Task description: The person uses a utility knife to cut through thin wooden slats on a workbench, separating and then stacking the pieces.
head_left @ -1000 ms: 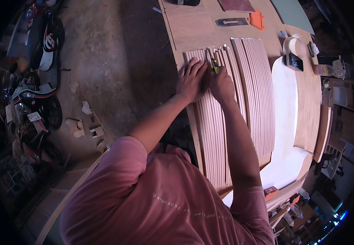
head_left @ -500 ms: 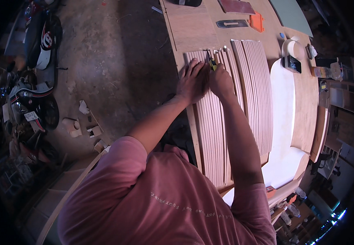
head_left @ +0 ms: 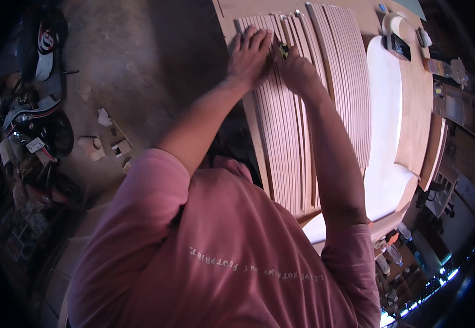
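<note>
Long pale wooden strips [head_left: 284,131] lie side by side on a wooden workbench [head_left: 412,126], in two groups. My left hand [head_left: 250,54] presses flat on the far end of the left group, fingers spread. My right hand [head_left: 297,71] is closed around a small yellow and dark tool [head_left: 284,50], its tip at the strips just right of my left hand. What kind of tool it is cannot be made out. The second group of strips [head_left: 347,82] lies to the right, untouched.
A white curved panel [head_left: 385,136] lies right of the strips, with a dark flat object [head_left: 399,46] near its far end. Wood offcuts [head_left: 106,145] litter the concrete floor on the left. A motorcycle [head_left: 35,109] stands at the far left. Cluttered shelves fill the right edge.
Both hands have stayed at the far end of the strips. The view has tipped downward, so the bench's far items have left the picture.
</note>
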Demonstrator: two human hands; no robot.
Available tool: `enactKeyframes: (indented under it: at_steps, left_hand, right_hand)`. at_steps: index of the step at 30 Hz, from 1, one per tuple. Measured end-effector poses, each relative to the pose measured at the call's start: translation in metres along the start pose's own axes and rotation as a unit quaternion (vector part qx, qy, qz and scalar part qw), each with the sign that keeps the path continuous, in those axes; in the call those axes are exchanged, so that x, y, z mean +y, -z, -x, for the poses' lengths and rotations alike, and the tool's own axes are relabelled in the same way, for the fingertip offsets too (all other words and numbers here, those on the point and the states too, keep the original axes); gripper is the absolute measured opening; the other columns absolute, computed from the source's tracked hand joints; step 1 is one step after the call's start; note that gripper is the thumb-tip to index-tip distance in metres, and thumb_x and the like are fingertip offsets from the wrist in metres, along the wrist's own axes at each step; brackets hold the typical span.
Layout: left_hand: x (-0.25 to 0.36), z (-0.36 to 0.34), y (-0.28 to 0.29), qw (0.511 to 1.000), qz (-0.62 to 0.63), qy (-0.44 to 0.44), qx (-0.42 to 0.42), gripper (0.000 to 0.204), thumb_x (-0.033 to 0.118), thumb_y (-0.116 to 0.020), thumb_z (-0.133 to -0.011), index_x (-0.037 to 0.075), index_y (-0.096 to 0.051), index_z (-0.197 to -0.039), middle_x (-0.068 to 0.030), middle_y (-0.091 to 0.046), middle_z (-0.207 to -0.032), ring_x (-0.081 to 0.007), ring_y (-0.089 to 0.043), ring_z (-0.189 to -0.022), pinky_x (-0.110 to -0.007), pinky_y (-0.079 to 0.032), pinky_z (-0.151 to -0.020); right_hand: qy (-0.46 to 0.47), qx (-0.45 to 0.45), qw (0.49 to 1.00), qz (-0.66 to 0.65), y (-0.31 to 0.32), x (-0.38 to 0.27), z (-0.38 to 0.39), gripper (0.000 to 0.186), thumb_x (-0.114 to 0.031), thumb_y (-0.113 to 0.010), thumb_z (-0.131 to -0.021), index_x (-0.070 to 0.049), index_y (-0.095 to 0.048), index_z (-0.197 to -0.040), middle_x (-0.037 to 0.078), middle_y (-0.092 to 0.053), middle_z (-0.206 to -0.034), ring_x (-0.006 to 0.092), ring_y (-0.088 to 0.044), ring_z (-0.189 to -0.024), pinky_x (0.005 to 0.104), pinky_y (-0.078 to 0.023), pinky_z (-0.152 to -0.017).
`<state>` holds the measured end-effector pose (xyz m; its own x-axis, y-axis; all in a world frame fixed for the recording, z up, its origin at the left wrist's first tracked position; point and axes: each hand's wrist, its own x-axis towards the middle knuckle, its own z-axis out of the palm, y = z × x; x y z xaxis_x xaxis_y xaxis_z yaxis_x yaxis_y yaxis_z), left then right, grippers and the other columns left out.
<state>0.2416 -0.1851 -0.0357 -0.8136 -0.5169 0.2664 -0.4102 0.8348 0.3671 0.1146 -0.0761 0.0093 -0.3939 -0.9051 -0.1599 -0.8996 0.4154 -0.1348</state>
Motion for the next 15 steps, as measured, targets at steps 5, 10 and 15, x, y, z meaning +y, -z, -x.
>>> enactKeyframes:
  at_steps: [5, 10, 15]
  left_hand:
    - [0.005, -0.005, 0.007, 0.997, -0.067, -0.027, -0.027, 0.066, 0.047, -0.051, -0.104, 0.013, -0.038, -0.16, -0.0145, -0.043, -0.155, -0.0372, -0.03, -0.15, -0.061, -0.02, -0.124]
    - [0.022, -0.006, 0.026, 0.983, -0.163, -0.044, -0.076, 0.071, 0.061, -0.048, -0.102, 0.021, -0.039, -0.16, -0.0187, -0.04, -0.158, -0.0409, -0.031, -0.148, -0.059, -0.025, -0.122]
    - [0.03, -0.008, 0.038, 0.986, -0.123, -0.045, -0.106, 0.067, 0.051, -0.053, -0.103, 0.012, -0.045, -0.156, -0.0242, -0.042, -0.153, -0.0415, -0.034, -0.143, -0.057, -0.025, -0.12]
  right_hand:
    - [-0.087, -0.054, 0.993, -0.059, 0.012, -0.011, 0.114, 0.019, -0.01, -0.045, -0.099, 0.005, -0.05, -0.11, 0.031, -0.07, -0.081, 0.0474, -0.073, -0.077, 0.0536, -0.061, -0.068]
    - [-0.021, 0.009, 0.999, 0.027, -0.013, 0.0, 0.258, 0.043, -0.018, -0.054, -0.102, 0.017, -0.048, -0.125, 0.013, -0.061, -0.063, 0.027, -0.067, -0.056, 0.0368, -0.054, -0.049]
    - [-0.226, -0.192, 0.946, -0.128, 0.027, -0.026, 0.37, 0.015, -0.01, -0.051, -0.099, 0.001, -0.045, -0.108, 0.028, -0.069, -0.085, 0.0469, -0.071, -0.078, 0.0538, -0.058, -0.068]
